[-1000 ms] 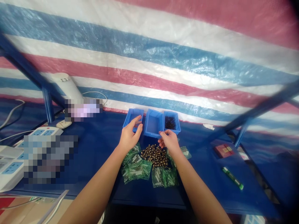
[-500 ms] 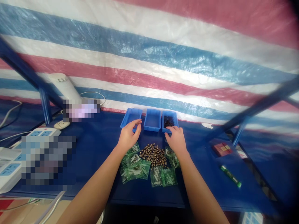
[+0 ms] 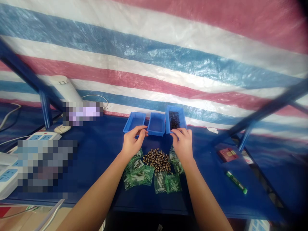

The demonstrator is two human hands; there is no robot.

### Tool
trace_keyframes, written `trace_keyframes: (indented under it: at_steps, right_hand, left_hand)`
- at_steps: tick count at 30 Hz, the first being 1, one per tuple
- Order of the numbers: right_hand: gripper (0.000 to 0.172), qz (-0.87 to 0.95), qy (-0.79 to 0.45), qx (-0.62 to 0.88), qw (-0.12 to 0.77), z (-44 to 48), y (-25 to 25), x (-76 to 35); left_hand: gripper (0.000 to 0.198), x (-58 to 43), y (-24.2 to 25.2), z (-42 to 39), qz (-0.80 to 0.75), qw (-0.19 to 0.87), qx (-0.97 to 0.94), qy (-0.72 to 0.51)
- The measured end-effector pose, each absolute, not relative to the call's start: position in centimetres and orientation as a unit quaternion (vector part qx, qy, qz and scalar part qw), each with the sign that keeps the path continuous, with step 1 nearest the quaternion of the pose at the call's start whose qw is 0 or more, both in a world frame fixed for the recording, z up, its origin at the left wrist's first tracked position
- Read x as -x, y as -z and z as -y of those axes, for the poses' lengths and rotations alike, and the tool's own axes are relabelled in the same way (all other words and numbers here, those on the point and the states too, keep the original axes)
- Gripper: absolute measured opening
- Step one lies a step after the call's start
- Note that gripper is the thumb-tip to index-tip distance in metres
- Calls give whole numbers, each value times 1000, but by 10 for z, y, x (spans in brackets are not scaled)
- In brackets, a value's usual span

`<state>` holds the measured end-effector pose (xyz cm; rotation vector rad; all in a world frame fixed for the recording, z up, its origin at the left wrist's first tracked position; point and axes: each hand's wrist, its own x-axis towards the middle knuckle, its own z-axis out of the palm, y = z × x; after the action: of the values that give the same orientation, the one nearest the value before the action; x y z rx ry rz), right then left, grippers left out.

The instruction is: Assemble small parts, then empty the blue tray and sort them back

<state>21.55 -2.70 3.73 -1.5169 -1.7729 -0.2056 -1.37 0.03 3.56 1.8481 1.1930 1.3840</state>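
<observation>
While bags hold rods, a bin holds dark bits.

A rectangular, open-topped blue bin is held tilted at the right end of a row of three; small dark pieces are heaped inside.

Looks fairly bright in the middle, under soft light; shows whitish glare on the striped sheet, strongest across the upper middle; falls to black at the upper right corner and dims along the right edge; stretches and smears toward the sides, blurring the bar at right; renders the screws at lower center fairly crisp; breaks into coarse blocks at left.
</observation>
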Motion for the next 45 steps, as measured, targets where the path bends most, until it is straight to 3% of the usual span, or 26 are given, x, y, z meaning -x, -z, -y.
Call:
trace_keyframes:
  at_steps: [4, 7, 15, 19, 22, 24, 28, 34, 45]
  right_hand:
    - [27, 762, 57, 519, 384, 43, -43, -193]
    - [32, 794, 58, 481, 367, 52, -41, -179]
    - [26, 816, 33, 415, 402, 57, -41, -171]
    - [7, 774, -108, 371, 502, 57, -47, -180]
    - [25, 577, -243, 505, 595, 47, -41, -193]
    - [36, 476, -358, 562, 574, 36, -33, -201]
    - [54, 403, -559, 536, 488, 24, -21, -209]
    - [59, 393, -648, 513, 403, 29, -23, -208]
    - [56, 335, -671, 530, 395, 27, -25, -210]
  left_hand:
    - [59, 5, -30, -1, -374, 414, -663, -499]
    - [76, 3, -25, -3, -381, 429, -624, -530]
    - [78, -2, -25, 1, -397, 459, -566, -558]
    - [76, 0, -25, 5, -396, 402, -590, -577]
    - [74, 4, -27, 8, -414, 335, -639, -554]
    - [76, 5, -29, 10, -422, 291, -677, -528]
    - [78, 2, -34, 16, -427, 226, -732, -481]
    - [81, -9, -35, 25, -406, 170, -786, -434]
    - [80, -11, -31, 28, -383, 94, -806, -441]
